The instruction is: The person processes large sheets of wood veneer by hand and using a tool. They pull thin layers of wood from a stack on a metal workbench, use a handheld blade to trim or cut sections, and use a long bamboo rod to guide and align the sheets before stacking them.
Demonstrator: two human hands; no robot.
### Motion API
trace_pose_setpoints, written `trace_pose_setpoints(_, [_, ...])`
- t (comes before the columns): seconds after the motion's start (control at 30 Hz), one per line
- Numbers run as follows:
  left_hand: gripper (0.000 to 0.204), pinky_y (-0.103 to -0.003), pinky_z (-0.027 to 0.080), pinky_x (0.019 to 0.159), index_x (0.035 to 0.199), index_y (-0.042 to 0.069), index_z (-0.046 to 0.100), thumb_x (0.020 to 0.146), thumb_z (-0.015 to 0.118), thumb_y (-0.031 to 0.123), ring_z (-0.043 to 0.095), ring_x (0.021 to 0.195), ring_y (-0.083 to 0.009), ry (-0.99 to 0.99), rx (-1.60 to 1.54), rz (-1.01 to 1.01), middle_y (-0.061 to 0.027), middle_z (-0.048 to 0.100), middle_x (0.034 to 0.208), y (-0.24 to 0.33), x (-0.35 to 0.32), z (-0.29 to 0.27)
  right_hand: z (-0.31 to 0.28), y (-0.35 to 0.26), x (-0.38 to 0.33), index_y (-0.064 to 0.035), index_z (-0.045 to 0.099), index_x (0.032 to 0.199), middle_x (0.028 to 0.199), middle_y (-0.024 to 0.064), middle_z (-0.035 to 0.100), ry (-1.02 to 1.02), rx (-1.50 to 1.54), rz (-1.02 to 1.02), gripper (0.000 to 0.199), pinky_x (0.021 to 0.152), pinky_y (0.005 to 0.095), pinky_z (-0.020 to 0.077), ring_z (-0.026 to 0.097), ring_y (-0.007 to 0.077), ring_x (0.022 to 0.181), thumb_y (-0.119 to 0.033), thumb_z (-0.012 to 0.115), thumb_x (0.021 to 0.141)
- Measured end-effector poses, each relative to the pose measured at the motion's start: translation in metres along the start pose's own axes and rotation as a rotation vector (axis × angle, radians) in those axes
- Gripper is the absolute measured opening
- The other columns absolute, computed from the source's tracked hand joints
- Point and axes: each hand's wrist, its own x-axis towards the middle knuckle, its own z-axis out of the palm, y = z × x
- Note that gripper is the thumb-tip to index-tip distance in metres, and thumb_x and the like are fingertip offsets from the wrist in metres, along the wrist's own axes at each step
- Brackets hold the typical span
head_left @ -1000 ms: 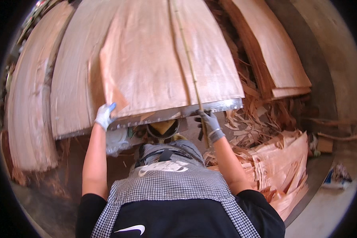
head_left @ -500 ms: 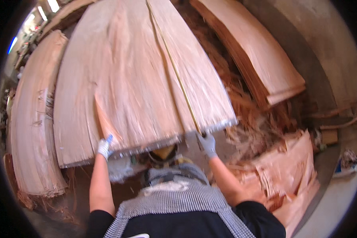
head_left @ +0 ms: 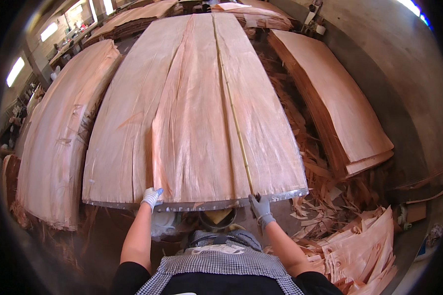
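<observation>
Large thin sheets of pale reddish wood veneer [head_left: 192, 118] lie flat on a metal-edged table [head_left: 280, 195] in front of me. My left hand [head_left: 151, 196], in a light glove, grips the near edge of the top veneer strip. My right hand [head_left: 260, 206], in a grey glove, pinches the sheet's near edge where a yellowish seam line [head_left: 234, 118] runs down it.
A veneer stack [head_left: 59, 137] stands at the left and another [head_left: 339, 108] at the right. Scraps and offcuts [head_left: 359, 246] are heaped on the floor at the lower right. A concrete wall [head_left: 403, 73] rises on the right. More stacks lie far back.
The veneer's near edge, lifted and curved a second ago, now lies flat on the table. Both hands have stayed on the near edge and come down with it.
</observation>
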Motion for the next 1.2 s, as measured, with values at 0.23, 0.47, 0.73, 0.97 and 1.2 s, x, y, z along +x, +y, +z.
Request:
trace_pose_setpoints(0.23, [0.034, -0.04, 0.055, 0.056, 0.103, 0.005, 0.054, 0.079, 0.067, 0.025, 0.059, 0.072, -0.0266, -0.033, 0.052, -0.009, -0.0095, 0.057, 0.091, -0.004, 0.001, -0.009, 0.022, -0.094, 0.023, -0.0062, 0.05, 0.066, 0.046, 0.0024, 0.046, -0.067, -0.019, 0.043, 0.035, 0.029, 0.0295, 0.0324, 0.043, 0.0133, 0.032, -0.035, 0.057, 0.084])
trace_pose_setpoints(0.47, [0.067, -0.044, 0.052, 0.073, 0.122, 0.001, 0.042, 0.075, 0.068, 0.042, 0.058, 0.09, -0.0339, -0.102, -0.056, -0.105, -0.0168, 0.049, 0.117, 0.001, -0.015, -0.016, 0.026, -0.001, -0.021, -0.0045, 0.056, 0.068, 0.05, 0.0, 0.049, 0.115, -0.042, -0.141, 0.025, 0.034, 0.0259, 0.0332, 0.044, 0.0079, 0.039, -0.023, 0.063, 0.082])
trace_pose_setpoints(0.73, [0.043, -0.041, 0.045, 0.08, 0.107, 0.005, 0.054, 0.086, 0.053, 0.042, 0.058, 0.087, -0.0259, 0.248, 0.053, 0.231, -0.0118, 0.06, 0.1, -0.018, -0.013, -0.057, 0.008, -0.018, -0.053, -0.0038, 0.057, 0.084, 0.053, 0.0005, 0.049, -0.035, 0.169, 0.194, 0.019, 0.034, 0.0247, 0.0342, 0.044, 0.0078, 0.039, -0.022, 0.057, 0.086])
trace_pose_setpoints(0.97, [0.052, -0.044, 0.035, 0.096, 0.125, 0.016, 0.047, 0.079, 0.06, 0.035, 0.038, 0.118, -0.0386, 0.396, 1.093, 0.773, -0.0164, 0.033, 0.136, 0.047, -0.085, 0.029, 0.028, -0.037, -0.066, -0.004, 0.054, 0.082, 0.055, 0.0009, 0.048, -0.03, 0.051, 0.189, 0.021, 0.034, 0.0263, 0.0344, 0.043, 0.01, 0.041, -0.025, 0.058, 0.086])
trace_pose_setpoints(1.2, [0.034, -0.04, 0.043, 0.089, 0.113, 0.009, 0.057, 0.079, 0.052, 0.012, 0.052, 0.106, -0.0329, 0.375, 0.976, 0.747, -0.0172, 0.053, 0.119, -0.026, 0.0, -0.041, 0.015, -0.009, -0.046, -0.0017, 0.059, 0.096, 0.08, 0.0156, 0.063, 0.199, -0.329, -0.011, 0.031, 0.065, 0.0363, 0.0472, 0.06, 0.0272, 0.074, -0.024, 0.064, 0.074])
